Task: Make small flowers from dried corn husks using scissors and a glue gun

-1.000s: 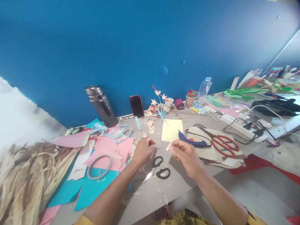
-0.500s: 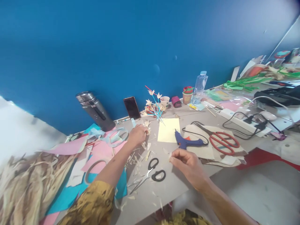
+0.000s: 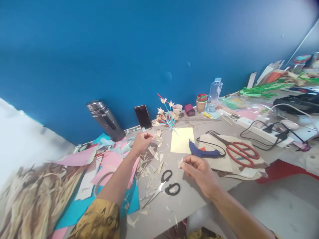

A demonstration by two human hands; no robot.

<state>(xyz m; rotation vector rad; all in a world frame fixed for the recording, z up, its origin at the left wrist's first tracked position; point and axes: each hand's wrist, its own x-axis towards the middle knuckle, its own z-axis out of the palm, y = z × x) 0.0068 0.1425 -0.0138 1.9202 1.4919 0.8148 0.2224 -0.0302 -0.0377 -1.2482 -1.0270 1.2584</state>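
Head camera view: the right hand [image 3: 199, 169], just right of the frame's lower centre, has its grip pinched on a small pale piece [image 3: 180, 163], thumb against fingers, over the worktop [image 3: 191, 200]. Left of centre, the left hand [image 3: 142, 142] is beside pale flower-like pieces [image 3: 158, 133]; its fingertips look close together, but I cannot tell whether they hold anything. The step in hand seems to be sorting or gathering small parts, and the next move would call for a light pinch (stuff this thin probably creases easily). Black-handled scissors [image 3: 159, 191] lie below centre among scraps. Beyond the hands, at centre, is a spray of pale flowers on blue stems [image 3: 170, 120], behind a yellow sheet [image 3: 179, 141]; a blue glue gun [image 3: 205, 153] lies at the sheet's right edge.
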